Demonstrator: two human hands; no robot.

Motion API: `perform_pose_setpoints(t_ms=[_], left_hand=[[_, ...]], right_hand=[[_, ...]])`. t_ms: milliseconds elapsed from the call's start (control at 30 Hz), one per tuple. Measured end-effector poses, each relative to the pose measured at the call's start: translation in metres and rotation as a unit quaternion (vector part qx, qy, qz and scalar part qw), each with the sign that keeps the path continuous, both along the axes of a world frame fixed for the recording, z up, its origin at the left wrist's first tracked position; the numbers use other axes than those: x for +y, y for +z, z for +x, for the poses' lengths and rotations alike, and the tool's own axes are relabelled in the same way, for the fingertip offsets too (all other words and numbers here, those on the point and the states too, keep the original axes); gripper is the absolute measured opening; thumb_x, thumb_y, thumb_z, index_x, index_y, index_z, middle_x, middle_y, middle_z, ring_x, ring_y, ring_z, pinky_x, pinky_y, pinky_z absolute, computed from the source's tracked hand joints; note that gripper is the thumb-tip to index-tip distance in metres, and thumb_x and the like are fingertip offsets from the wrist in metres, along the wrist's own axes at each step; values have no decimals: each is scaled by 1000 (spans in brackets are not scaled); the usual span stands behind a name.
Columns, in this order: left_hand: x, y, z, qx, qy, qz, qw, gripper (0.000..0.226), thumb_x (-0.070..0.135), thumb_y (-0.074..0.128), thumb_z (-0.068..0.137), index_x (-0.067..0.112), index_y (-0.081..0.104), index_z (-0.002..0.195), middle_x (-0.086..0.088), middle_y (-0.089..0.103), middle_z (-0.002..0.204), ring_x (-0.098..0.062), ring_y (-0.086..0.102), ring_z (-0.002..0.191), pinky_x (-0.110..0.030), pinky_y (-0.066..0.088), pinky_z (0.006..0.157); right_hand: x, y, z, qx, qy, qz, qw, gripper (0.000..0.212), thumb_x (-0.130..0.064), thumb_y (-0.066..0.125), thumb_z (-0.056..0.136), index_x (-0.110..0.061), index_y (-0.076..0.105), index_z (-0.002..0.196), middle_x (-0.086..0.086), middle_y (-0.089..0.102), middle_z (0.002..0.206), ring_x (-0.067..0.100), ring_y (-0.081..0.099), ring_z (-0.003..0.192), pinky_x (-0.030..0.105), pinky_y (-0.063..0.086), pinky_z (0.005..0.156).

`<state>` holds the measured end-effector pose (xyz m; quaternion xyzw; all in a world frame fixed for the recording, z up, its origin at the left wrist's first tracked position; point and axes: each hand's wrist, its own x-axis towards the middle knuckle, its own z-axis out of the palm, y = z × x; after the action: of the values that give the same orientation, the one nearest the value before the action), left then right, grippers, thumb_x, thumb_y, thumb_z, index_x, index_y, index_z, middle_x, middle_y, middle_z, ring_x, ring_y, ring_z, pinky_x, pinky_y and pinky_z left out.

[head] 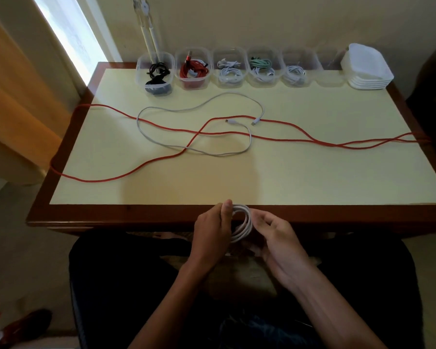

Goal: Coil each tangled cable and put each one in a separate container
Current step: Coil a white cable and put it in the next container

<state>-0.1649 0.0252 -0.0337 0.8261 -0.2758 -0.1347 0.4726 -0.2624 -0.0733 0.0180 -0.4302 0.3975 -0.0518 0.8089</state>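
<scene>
At the table's (161, 212) near edge, the left hand (213, 229) grips a white coil (243, 224), thumb and fingers curled round its left side. The right hand (278, 239) has its fingers bent loosely against the coil's right side; whether it pinches the loops or only steadies them is hard to tell. The coil's lower part is hidden between the hands. On the tabletop lie a loose white cable (194, 147) and a long red cable (287, 140), crossing each other, the red one running off both side edges. Along the far edge stand clear tubs (330, 71), five holding coiled cables, and a stack of lids (369, 69).
</scene>
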Motion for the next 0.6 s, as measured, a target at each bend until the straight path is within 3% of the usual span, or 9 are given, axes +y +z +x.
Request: perform_pose_setpoints(t_ms=[100,200,267,300,367,433,533,600], left_hand=[[1,-4,-3,38,0,-36,999,46,45,31,102,24,56,70,5,55,57,-7,51,49,-23,36,47],[3,-7,-2,81,7,-82,993,51,51,33,99,16,62,74,-1,60,63,-14,54,56,-37,41,54],[5,-8,-1,75,8,-79,994,55,51,32,97,10,64,78,-7,63,66,-23,57,61,-43,42,57],[5,-8,0,60,12,-67,996,54,49,33,98,9,64,79,-6,63,66,-22,58,61,-44,43,57],[7,-8,1,17,33,-28,999,52,47,32,99,10,64,79,0,62,64,-15,56,57,-44,44,55],[9,-7,2,-28,61,14,998,56,53,27,99,13,59,76,2,58,60,-15,54,51,-46,44,51],[9,-2,1,-83,87,63,991,58,58,18,97,15,49,72,4,49,54,-19,46,45,-41,39,43],[7,4,-3,-99,80,79,989,58,57,17,97,16,47,72,6,45,53,-19,44,44,-36,35,44]], right_hand=[[-1,-4,4,-7,-23,47,999,23,-12,57,95,-5,63,117,10,74,93,19,71,82,34,54,73],[-3,-1,5,-43,-16,160,986,37,-13,59,88,1,62,121,12,70,91,22,67,83,37,55,78],[-3,-2,5,-44,-3,166,985,35,-14,60,87,1,64,118,13,70,91,22,66,84,38,55,80],[-2,-3,6,-27,-6,129,991,28,-14,60,90,-1,65,115,13,71,91,22,67,83,37,55,77],[-1,-3,6,53,1,-69,996,15,-17,60,95,-7,66,105,9,74,90,17,68,79,32,55,67],[-3,0,3,85,-7,-242,966,19,-25,61,96,-7,67,93,4,72,77,12,64,66,27,53,60],[-2,10,-1,71,80,-241,965,39,-36,61,94,0,69,81,8,67,64,14,59,56,27,48,54],[4,11,-1,98,179,-249,947,36,-39,64,92,-6,72,81,11,70,70,17,62,62,29,49,59]])
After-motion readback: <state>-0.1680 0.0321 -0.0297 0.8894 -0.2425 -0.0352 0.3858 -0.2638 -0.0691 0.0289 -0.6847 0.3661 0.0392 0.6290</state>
